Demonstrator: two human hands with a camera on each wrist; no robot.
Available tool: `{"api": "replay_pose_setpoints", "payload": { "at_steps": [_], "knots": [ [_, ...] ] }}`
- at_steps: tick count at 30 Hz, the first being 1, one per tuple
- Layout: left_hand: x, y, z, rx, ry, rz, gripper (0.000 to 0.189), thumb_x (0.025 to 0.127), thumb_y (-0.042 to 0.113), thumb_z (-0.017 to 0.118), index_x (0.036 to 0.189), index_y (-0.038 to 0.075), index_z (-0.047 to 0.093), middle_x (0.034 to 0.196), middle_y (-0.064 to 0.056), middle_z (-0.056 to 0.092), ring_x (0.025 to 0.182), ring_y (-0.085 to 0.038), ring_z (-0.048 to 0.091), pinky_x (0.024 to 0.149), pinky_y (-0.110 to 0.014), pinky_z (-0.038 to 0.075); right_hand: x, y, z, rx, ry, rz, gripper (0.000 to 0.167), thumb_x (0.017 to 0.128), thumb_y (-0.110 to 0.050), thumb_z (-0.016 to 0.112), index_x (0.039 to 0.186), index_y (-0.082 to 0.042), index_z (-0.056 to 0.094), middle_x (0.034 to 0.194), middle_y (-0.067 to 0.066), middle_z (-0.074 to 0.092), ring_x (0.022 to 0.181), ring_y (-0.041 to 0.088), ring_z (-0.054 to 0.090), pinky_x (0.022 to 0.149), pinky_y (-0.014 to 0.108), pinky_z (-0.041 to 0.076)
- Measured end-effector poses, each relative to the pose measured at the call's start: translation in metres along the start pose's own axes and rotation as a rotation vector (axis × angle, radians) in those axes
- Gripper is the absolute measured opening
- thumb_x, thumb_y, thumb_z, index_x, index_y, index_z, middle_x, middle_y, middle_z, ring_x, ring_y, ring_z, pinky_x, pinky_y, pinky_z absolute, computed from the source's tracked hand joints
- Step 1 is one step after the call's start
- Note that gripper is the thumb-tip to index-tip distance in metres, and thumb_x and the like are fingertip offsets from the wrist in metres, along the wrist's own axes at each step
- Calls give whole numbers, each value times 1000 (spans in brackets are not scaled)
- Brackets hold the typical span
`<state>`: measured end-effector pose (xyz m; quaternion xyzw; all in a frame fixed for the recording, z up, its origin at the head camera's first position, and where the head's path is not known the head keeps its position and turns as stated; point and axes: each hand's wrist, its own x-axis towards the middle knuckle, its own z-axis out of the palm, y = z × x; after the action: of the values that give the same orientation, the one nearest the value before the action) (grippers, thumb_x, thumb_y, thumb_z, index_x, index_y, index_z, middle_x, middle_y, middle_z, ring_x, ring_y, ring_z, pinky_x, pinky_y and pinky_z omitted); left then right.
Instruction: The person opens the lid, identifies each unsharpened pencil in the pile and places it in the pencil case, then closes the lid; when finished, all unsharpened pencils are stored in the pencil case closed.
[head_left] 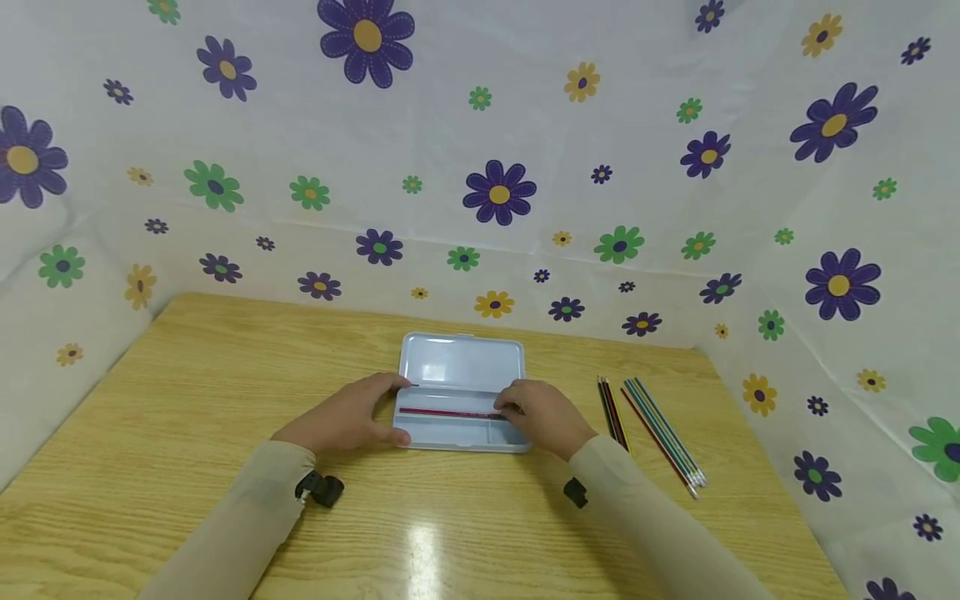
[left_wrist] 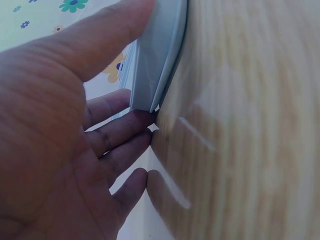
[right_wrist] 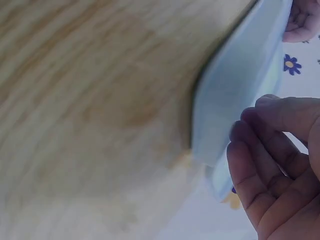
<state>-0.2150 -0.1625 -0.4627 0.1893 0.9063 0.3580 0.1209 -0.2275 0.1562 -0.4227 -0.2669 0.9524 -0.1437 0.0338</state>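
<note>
A light blue pencil case [head_left: 442, 432] lies open on the table, its lid [head_left: 461, 360] tilted back on the far side. My left hand [head_left: 345, 417] holds the case's left end, thumb at the near corner and fingers toward the hinge. In the left wrist view its thumb lies along the case wall [left_wrist: 155, 60]. A red pencil [head_left: 442, 412] lies lengthwise in the long compartment. My right hand [head_left: 543, 412] reaches over the case's right end and pinches that pencil's right end, thumb against bent fingers. The right wrist view shows these fingers just above the rim; the pencil is hidden there.
Right of the case lie several dark, red and yellow pencils [head_left: 613, 412]. Beside them, several teal pencils [head_left: 663, 425] and a red pencil [head_left: 656, 437] have white ends toward me. A flower-patterned cloth [head_left: 442, 158] hangs behind the wooden table [head_left: 187, 375] and along its sides.
</note>
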Motion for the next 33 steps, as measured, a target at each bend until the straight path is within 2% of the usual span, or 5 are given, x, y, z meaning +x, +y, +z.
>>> {"api": "replay_pose_setpoints", "payload": {
  "at_steps": [7, 13, 19, 26, 33],
  "knots": [
    [1, 2, 0, 1, 5, 7, 90, 81, 50, 86, 152, 12, 47, 160, -11, 43, 150, -36, 36, 123, -57, 29, -24, 9, -23, -56, 49, -39, 18, 97, -14, 73, 115, -12, 77, 109, -2, 72, 96, 14, 69, 85, 33, 60],
    [3, 1, 1, -5, 6, 11, 90, 80, 51, 87, 152, 13, 48, 160, -9, 44, 150, -33, 37, 123, -55, 30, -53, 40, -46, -71, 78, -22, 20, 98, -12, 72, 117, -9, 74, 110, 1, 71, 93, 16, 68, 80, 34, 60],
    [1, -6, 3, -25, 13, -7, 90, 79, 51, 87, 151, 16, 49, 159, -6, 45, 149, -31, 38, 123, -54, 29, -89, 81, -54, -4, 72, 91, 20, 99, -8, 68, 119, -6, 72, 108, 2, 69, 89, 14, 65, 76, 37, 59],
    [0, -7, 5, -26, 11, 3, 90, 79, 52, 87, 152, 15, 48, 160, -8, 44, 150, -33, 37, 123, -55, 29, -137, 122, -55, -30, 60, 215, 22, 97, -12, 72, 118, -6, 73, 109, 5, 70, 93, 20, 68, 79, 44, 60],
    [2, -8, 5, -23, 8, 8, 91, 79, 54, 87, 151, 16, 48, 160, -6, 44, 150, -31, 37, 123, -55, 30, -161, 141, -55, -34, 19, 297, 15, 95, -14, 75, 109, -10, 76, 98, -4, 69, 80, 9, 62, 67, 33, 56]
  ]
}}
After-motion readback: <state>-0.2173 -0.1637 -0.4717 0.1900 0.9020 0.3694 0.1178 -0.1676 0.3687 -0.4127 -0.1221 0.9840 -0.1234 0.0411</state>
